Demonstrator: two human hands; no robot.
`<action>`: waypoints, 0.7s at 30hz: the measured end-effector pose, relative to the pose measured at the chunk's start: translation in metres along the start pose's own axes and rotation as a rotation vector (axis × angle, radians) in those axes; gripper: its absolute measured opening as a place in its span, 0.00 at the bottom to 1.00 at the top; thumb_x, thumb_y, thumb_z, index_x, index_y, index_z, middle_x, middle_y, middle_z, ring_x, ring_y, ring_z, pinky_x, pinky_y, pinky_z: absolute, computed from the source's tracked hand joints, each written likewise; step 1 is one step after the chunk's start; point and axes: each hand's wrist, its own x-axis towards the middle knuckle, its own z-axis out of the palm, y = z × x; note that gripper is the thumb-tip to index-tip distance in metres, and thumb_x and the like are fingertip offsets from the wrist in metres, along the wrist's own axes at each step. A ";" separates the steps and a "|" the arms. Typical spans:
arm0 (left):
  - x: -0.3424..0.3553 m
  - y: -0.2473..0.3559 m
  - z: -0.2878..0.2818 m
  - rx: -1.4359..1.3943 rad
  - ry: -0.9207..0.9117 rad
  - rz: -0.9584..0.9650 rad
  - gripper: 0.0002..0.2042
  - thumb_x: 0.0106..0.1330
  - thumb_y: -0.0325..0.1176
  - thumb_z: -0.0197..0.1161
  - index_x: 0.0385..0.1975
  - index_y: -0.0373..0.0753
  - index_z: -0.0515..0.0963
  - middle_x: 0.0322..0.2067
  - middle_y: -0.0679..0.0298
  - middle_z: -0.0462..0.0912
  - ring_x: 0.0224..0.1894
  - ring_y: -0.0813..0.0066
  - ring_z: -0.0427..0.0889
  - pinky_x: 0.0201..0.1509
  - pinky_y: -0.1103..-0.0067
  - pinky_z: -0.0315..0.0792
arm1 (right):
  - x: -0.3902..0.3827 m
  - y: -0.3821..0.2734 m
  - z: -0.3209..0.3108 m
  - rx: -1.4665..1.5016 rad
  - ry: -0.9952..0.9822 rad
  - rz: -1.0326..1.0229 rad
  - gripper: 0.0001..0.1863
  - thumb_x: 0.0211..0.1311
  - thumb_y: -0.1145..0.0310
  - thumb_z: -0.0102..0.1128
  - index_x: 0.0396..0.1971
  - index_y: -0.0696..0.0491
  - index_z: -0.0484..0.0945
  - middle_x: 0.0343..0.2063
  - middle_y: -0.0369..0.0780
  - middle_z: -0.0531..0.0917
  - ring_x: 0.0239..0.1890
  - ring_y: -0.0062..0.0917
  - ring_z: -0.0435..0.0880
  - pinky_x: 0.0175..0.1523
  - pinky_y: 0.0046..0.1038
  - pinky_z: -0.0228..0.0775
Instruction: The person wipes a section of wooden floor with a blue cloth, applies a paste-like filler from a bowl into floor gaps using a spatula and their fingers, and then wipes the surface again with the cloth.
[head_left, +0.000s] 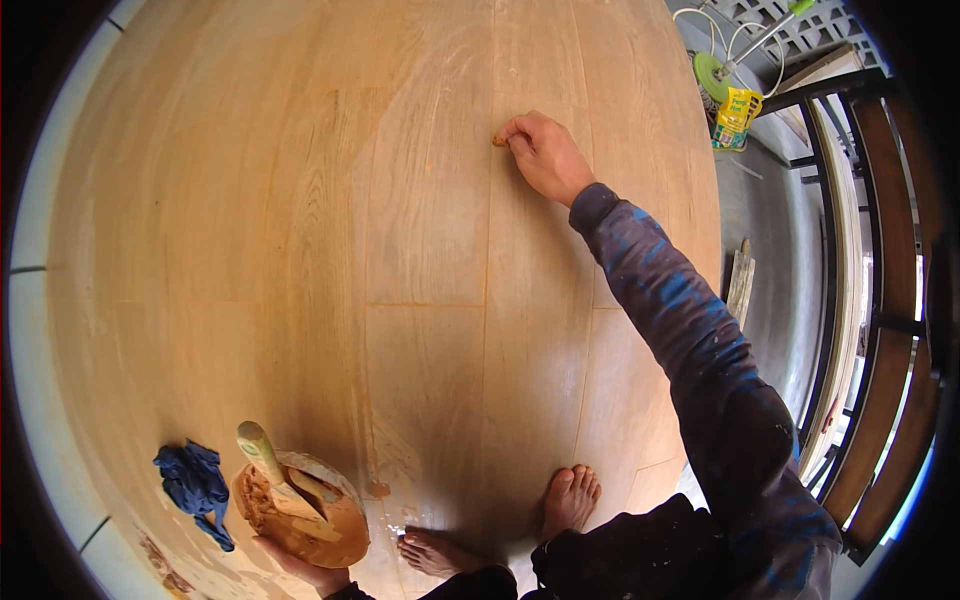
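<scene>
My right hand (548,158) reaches far forward over the wood-look tile floor (420,220), closed in a pinch on a small brownish lump (499,140) beside a thin tile joint. My left hand (305,568) at the lower left grips a round bowl (343,540) of orange-tan paste. In the bowl lies a trowel or putty knife (258,448) with a pale handle sticking up. A crumpled dark blue cloth (190,482) lies on the floor left of the bowl.
My bare feet (572,495) are at the bottom. A black metal railing with brown boards (895,220) runs along the right, beside a lower grey surface with a pale strip of board (740,280). A green mop (712,75) and yellow packet (737,120) sit at top right.
</scene>
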 end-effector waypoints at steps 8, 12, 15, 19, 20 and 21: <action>-0.006 0.002 0.015 0.017 0.067 0.022 0.43 0.77 0.71 0.45 0.82 0.44 0.55 0.79 0.59 0.58 0.79 0.54 0.59 0.83 0.57 0.55 | 0.001 -0.012 0.004 -0.238 0.049 -0.184 0.10 0.65 0.79 0.53 0.39 0.58 0.84 0.40 0.50 0.84 0.46 0.48 0.83 0.54 0.42 0.76; -0.005 0.001 0.011 0.005 0.068 0.015 0.42 0.79 0.69 0.45 0.81 0.43 0.56 0.78 0.58 0.60 0.79 0.55 0.61 0.83 0.59 0.55 | -0.015 -0.018 0.009 -0.267 0.067 -0.247 0.10 0.62 0.82 0.56 0.40 0.60 0.84 0.41 0.49 0.84 0.48 0.47 0.83 0.56 0.42 0.76; 0.004 -0.004 0.003 0.010 0.052 0.001 0.41 0.79 0.68 0.45 0.81 0.42 0.56 0.79 0.58 0.60 0.79 0.55 0.61 0.83 0.59 0.55 | -0.035 -0.024 0.013 -0.290 0.079 -0.263 0.11 0.61 0.82 0.57 0.41 0.60 0.85 0.41 0.49 0.84 0.47 0.47 0.83 0.56 0.41 0.76; 0.000 0.003 -0.001 0.033 0.031 0.026 0.41 0.80 0.67 0.45 0.81 0.42 0.55 0.79 0.58 0.59 0.79 0.55 0.60 0.83 0.59 0.55 | -0.064 -0.039 0.015 -0.323 0.104 -0.279 0.07 0.63 0.75 0.59 0.38 0.58 0.85 0.39 0.45 0.83 0.46 0.43 0.82 0.51 0.42 0.74; -0.001 0.003 -0.001 0.024 0.025 0.021 0.41 0.80 0.67 0.44 0.81 0.42 0.55 0.79 0.58 0.58 0.79 0.55 0.60 0.84 0.59 0.54 | -0.071 -0.042 0.016 -0.312 0.082 -0.284 0.07 0.63 0.76 0.60 0.37 0.58 0.85 0.39 0.45 0.82 0.45 0.43 0.82 0.50 0.42 0.74; -0.001 0.003 -0.002 0.015 0.021 0.016 0.41 0.80 0.67 0.44 0.81 0.43 0.54 0.79 0.58 0.58 0.80 0.55 0.59 0.84 0.59 0.54 | -0.077 -0.044 0.017 -0.301 0.060 -0.291 0.06 0.63 0.76 0.60 0.37 0.58 0.85 0.38 0.45 0.82 0.44 0.43 0.82 0.50 0.43 0.74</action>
